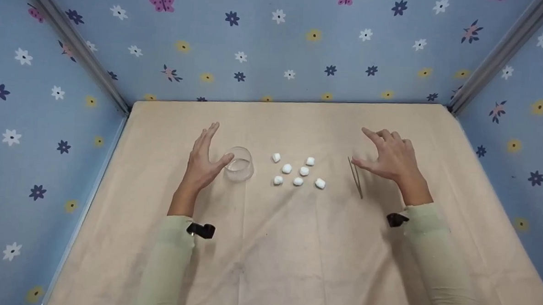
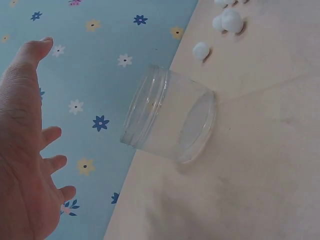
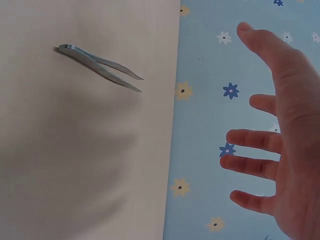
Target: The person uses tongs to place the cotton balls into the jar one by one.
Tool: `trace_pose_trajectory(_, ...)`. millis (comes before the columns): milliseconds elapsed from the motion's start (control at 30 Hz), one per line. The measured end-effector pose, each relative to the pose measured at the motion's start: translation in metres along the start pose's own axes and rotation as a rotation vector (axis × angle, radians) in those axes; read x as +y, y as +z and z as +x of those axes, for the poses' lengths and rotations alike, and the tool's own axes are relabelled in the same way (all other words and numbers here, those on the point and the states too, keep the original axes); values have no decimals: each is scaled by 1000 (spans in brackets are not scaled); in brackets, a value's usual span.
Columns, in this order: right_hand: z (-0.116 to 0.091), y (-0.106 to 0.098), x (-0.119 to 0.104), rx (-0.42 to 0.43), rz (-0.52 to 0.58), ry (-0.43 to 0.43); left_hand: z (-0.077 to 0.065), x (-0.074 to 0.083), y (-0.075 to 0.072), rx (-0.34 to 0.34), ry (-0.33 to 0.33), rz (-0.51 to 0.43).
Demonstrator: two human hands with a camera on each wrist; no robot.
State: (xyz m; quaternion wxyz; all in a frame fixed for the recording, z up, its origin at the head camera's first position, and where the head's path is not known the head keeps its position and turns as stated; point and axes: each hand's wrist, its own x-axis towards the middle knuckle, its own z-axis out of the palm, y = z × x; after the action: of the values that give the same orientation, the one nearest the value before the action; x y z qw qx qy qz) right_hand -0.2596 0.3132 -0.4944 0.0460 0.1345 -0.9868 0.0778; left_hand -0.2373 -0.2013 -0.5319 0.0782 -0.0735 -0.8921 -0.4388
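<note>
My left hand (image 1: 203,161) is held to the left of a clear jar (image 1: 239,171), fingers extended and nothing in its grasp. In the head view the thumb overlaps the jar's rim; the left wrist view shows the jar (image 2: 172,120) apart from the hand (image 2: 22,145). My right hand (image 1: 393,155) hovers by a pair of metal tweezers (image 1: 358,184), its fingers spread and holding nothing. The tweezers (image 3: 97,65) lie on the cloth with their tips apart. Between jar and tweezers sit several white cotton balls (image 1: 287,169) in a loose cluster.
A beige cloth (image 1: 276,244) with creases covers the table. Blue flowered panels (image 1: 258,42) rise behind it and on both sides, with grey metal posts (image 1: 79,48) at the corners.
</note>
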Motion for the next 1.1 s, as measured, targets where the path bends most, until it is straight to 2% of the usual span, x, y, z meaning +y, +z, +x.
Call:
trace_pose_trajectory(167,-2,9,0,-5,-8,15,-3,-8,3,1,-27,-81)
trace_pose_trajectory(433,-3,23,-2,-11,1,14,-8,-21,13,23,2,-231)
trace_pose_trajectory(667,-6,28,-1,-6,6,22,-10,-27,25,-18,-45,-259)
trace_pose_trajectory(900,-6,38,-1,-27,14,8,-15,-33,31,-34,-82,-268)
trace_pose_trajectory(1100,-10,45,-1,-42,-1,8,-16,-38,37,-75,-67,-282)
